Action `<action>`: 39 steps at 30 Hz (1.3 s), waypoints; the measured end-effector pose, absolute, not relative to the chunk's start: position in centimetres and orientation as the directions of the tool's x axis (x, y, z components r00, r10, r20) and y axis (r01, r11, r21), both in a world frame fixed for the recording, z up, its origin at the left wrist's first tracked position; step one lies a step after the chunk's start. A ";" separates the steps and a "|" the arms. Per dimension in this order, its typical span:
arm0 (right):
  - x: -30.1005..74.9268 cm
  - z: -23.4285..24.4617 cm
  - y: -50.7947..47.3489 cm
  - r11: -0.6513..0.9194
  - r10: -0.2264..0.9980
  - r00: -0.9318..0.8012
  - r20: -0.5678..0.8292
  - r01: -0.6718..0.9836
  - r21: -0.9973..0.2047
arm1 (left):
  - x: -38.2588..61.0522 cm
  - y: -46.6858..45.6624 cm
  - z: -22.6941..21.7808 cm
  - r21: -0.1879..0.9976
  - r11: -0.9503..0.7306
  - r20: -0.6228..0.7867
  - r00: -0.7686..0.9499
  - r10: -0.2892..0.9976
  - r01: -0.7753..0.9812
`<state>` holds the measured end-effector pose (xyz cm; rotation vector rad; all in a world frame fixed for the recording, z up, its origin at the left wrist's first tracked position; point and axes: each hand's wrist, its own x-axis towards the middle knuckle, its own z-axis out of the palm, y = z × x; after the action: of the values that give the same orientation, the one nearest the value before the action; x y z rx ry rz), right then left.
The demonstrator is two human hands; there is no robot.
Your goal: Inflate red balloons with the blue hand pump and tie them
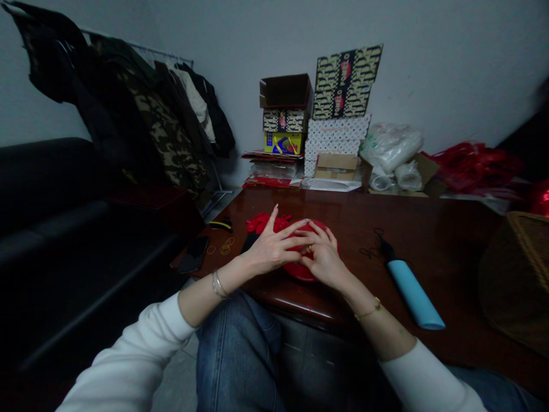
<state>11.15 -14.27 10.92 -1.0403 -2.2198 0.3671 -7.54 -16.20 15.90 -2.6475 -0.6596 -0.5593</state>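
A round, shiny red balloon (303,273) is at the table's near edge, mostly covered by my fingers. My left hand (272,247) comes over it from the left, thumb raised, with the other fingers reaching across to the right. From the other side my right hand (321,254) curls its fingers against the balloon, and the fingertips of both hands meet and overlap there. What exactly the fingertips pinch is hidden. Behind my left hand lies a heap of limp red balloons (257,222). A light-blue hand pump (415,294) with a black nozzle rests right of my right hand.
On the table's left are a phone (194,254), yellow rubber bands (227,246) and a black-and-yellow tool (221,226). Stacked boxes (337,137) and plastic bags (392,149) line the back. A wicker basket (521,274) stands at right. Coats (158,114) hang at left.
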 end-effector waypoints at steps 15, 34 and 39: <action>11.9 10.9 -14.2 0.662 0.750 -0.482 0.454 0.526 -0.535 | -7.3 -17.3 16.2 -0.289 -0.796 0.418 0.818 0.395 0.532; 11.6 11.2 -14.3 0.647 0.761 -0.472 0.445 0.505 -0.571 | -8.7 -15.7 14.3 0.085 -0.741 0.493 0.619 0.612 0.666; 11.7 11.3 -14.4 0.642 0.763 -0.491 0.420 0.501 -0.581 | -8.8 -15.5 14.3 0.104 -0.767 0.486 0.641 0.595 0.633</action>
<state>11.73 -14.41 11.32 -0.9794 -2.1930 0.5086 -8.76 -15.48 14.28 -2.7766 -1.0407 -0.7804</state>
